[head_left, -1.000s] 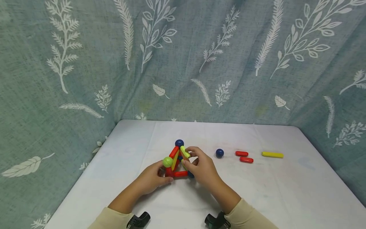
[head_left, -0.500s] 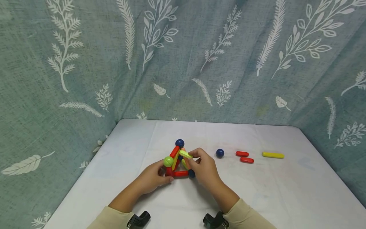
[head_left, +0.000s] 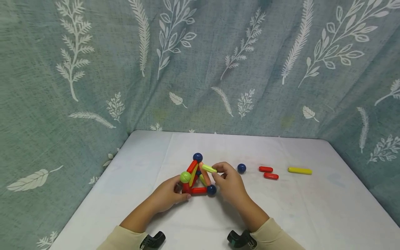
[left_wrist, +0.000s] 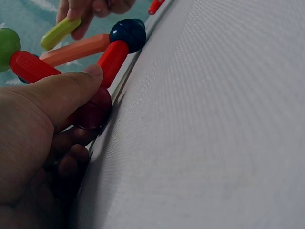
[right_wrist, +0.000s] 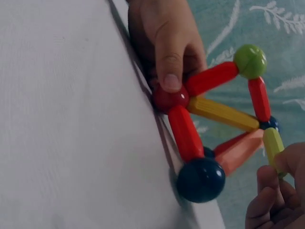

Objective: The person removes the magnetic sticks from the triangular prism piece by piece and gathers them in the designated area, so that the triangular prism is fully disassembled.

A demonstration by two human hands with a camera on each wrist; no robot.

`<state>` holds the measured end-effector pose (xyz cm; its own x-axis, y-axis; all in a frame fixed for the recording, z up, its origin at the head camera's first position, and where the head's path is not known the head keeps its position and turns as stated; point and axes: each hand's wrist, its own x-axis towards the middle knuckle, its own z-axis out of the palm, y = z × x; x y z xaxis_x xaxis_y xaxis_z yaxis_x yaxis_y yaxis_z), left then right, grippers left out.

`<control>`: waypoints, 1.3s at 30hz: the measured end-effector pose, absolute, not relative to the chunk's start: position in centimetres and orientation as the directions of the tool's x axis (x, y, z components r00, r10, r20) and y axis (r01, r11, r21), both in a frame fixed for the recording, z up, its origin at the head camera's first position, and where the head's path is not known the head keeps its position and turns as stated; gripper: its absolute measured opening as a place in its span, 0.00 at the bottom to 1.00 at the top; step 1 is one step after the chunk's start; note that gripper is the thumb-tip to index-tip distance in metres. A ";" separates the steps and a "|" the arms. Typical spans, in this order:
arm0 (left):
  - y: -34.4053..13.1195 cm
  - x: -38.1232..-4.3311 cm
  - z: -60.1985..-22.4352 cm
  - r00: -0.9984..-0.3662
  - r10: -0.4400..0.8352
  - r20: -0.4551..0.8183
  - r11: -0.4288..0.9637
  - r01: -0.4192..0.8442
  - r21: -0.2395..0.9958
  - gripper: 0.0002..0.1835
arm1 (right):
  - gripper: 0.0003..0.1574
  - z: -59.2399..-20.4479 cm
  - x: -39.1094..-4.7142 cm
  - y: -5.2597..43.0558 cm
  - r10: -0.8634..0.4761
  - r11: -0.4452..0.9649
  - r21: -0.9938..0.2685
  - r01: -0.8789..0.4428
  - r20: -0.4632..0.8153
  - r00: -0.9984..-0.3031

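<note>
A frame of toy building sticks and balls stands at the table's middle left. My left hand (head_left: 167, 196) grips its dark red ball (right_wrist: 170, 98), thumb on top of the ball. From that ball run a red stick (right_wrist: 185, 132) to a blue ball (head_left: 211, 190), another to a green ball (head_left: 185, 177), and a yellow stick (right_wrist: 224, 114) to the top blue ball (head_left: 197, 157). An orange stick (head_left: 205, 175) slants down the right side. My right hand (head_left: 232, 184) pinches a short yellow-green stick (head_left: 208, 168), its free end close to the top blue ball in the right wrist view.
Right of the frame, on the white table (head_left: 281, 215), lie a loose blue ball (head_left: 241, 168), two red sticks (head_left: 271, 176) and a longer yellow stick (head_left: 300, 171). A green leaf-patterned cloth (head_left: 200, 69) hangs behind the table.
My right hand has drawn slightly right with the yellow-green stick, which has tipped from steep to nearly level and sits lower. The left hand keeps its hold on the dark red ball.
</note>
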<state>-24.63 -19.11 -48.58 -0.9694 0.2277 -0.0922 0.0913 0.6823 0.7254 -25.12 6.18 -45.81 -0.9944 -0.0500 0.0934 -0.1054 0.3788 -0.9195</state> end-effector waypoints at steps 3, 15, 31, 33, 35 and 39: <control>-19.1 -24.7 -48.5 -0.969 0.227 -0.094 0.680 0.089 0.728 0.32 | 0.11 -45.8 -25.3 6.9 -0.042 0.375 -0.925 -0.069 0.057 -0.997; -19.2 -24.9 -48.5 -0.968 0.239 -0.081 0.676 0.106 0.729 0.31 | 0.12 -45.9 -25.2 11.3 0.034 0.403 -0.915 0.010 0.004 -0.999; -18.8 -24.7 -48.6 -0.971 0.222 -0.088 0.683 0.091 0.725 0.32 | 0.16 -46.3 -24.3 18.2 0.065 0.554 -0.825 0.110 -0.090 -0.994; -18.8 -24.7 -48.7 -0.971 0.225 -0.083 0.682 0.096 0.725 0.32 | 0.16 -46.3 -24.2 18.9 0.065 0.577 -0.809 0.116 -0.095 -0.993; -18.9 -24.7 -48.8 -0.970 0.230 -0.078 0.681 0.103 0.725 0.32 | 0.16 -46.3 -24.0 19.6 0.068 0.593 -0.795 0.124 -0.104 -0.992; -19.0 -24.6 -48.8 -0.970 0.230 -0.078 0.681 0.103 0.725 0.32 | 0.17 -46.4 -23.7 21.0 0.079 0.618 -0.773 0.142 -0.119 -0.990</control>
<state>-24.58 -19.03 -48.78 -0.9700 0.2303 -0.0779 0.1034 0.6807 0.7252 -23.73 20.98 -46.42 -0.9898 0.0790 -0.1188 0.1422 0.6181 -0.7732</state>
